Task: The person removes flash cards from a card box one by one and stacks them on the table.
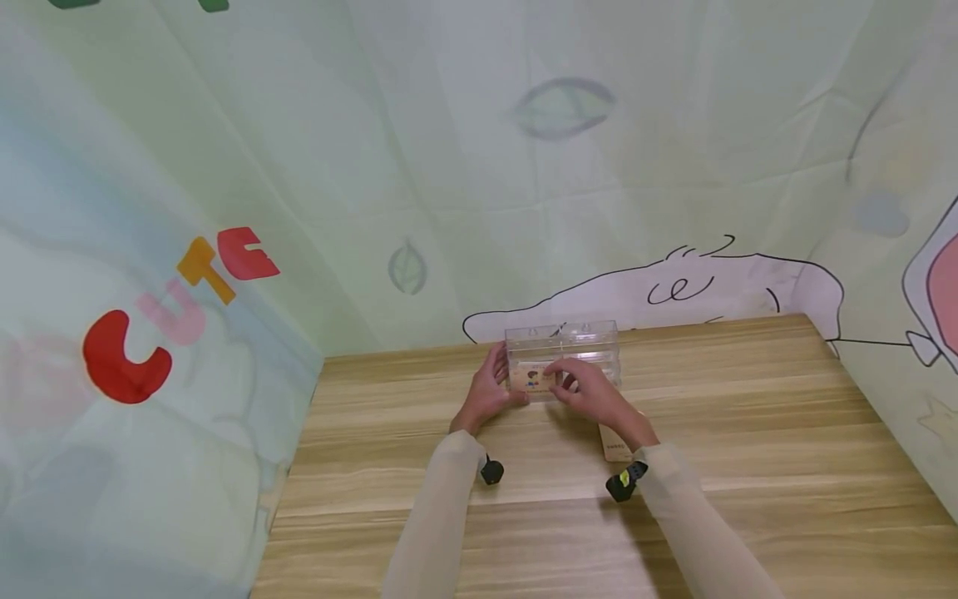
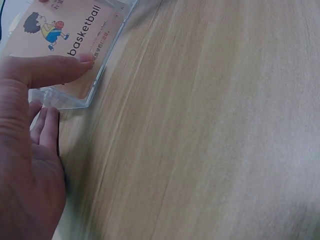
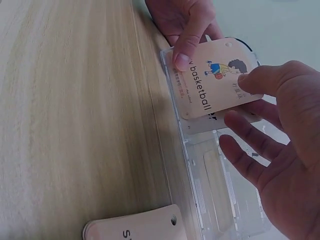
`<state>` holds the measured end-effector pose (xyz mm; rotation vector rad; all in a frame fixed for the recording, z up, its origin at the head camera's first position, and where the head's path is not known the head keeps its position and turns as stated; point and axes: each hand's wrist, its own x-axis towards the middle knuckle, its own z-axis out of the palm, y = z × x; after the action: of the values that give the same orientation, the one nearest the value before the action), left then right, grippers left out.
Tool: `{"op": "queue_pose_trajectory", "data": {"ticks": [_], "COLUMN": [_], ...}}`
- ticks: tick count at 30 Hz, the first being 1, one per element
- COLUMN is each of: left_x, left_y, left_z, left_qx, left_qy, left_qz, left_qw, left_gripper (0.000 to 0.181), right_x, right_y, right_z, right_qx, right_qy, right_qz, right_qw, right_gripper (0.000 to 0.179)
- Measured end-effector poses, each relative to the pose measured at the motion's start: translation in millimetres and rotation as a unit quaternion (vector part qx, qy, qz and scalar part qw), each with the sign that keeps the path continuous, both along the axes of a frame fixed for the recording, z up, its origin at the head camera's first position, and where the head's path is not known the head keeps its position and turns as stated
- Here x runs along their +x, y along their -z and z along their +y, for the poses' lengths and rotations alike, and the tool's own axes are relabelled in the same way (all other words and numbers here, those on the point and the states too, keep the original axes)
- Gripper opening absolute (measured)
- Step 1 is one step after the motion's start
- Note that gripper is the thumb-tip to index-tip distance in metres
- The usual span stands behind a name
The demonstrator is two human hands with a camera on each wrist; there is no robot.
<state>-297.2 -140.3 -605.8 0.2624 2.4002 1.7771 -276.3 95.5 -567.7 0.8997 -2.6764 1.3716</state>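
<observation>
A clear plastic box (image 1: 590, 331) with two side-by-side compartments lies on the table near the wall. A pale card (image 3: 200, 80) with a boy and the word "basketball" is at its left compartment, over another card (image 3: 200, 125) that shows the letters "er". My left hand (image 1: 486, 393) holds the box's left end, its thumb pressing on the basketball card and its other fingers at the box's side. My right hand (image 1: 595, 393) pinches the opposite edge of that card, thumb on top and index finger underneath. Its other fingers are loosely bent. In the right wrist view, the right compartment looks vacant.
A stack of similar cards (image 3: 145, 225) lies on the wooden table (image 1: 389, 466) in front of the box, partly under my right forearm in the head view. A printed cloth wall (image 1: 449, 166) rises behind the table and along its left side.
</observation>
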Motion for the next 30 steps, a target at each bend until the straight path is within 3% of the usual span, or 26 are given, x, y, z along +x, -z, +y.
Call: {"op": "queue_pose_trajectory", "data": {"ticks": [14,21,30], "left_x": [1.2,0.8,0.5], "left_y": [-0.7,-1.1,-1.2], "left_z": [0.5,1.1,2.0], "left_qx": [0.001,-0.002,0.012], "left_qy": [-0.002,-0.007,-0.009], "left_qz": [0.001,-0.009,-0.008], "left_qw": [1.0,0.9999,0.9999], "left_gripper": [0.109,0.11,0.114], "right_x": [-1.7,-1.5,-0.6], "right_y": [-4.2,-7.6,-11.3], "right_z": [-2.1,-2.0,3.5], "right_qx": [-0.001,0.0,-0.01], "right_qy": [0.047,0.067,0.069], "right_qz": [0.024,0.007,0.012], "right_qw": [0.9986,0.9977,0.9975], "right_gripper": [0.028,0.031,0.035]}}
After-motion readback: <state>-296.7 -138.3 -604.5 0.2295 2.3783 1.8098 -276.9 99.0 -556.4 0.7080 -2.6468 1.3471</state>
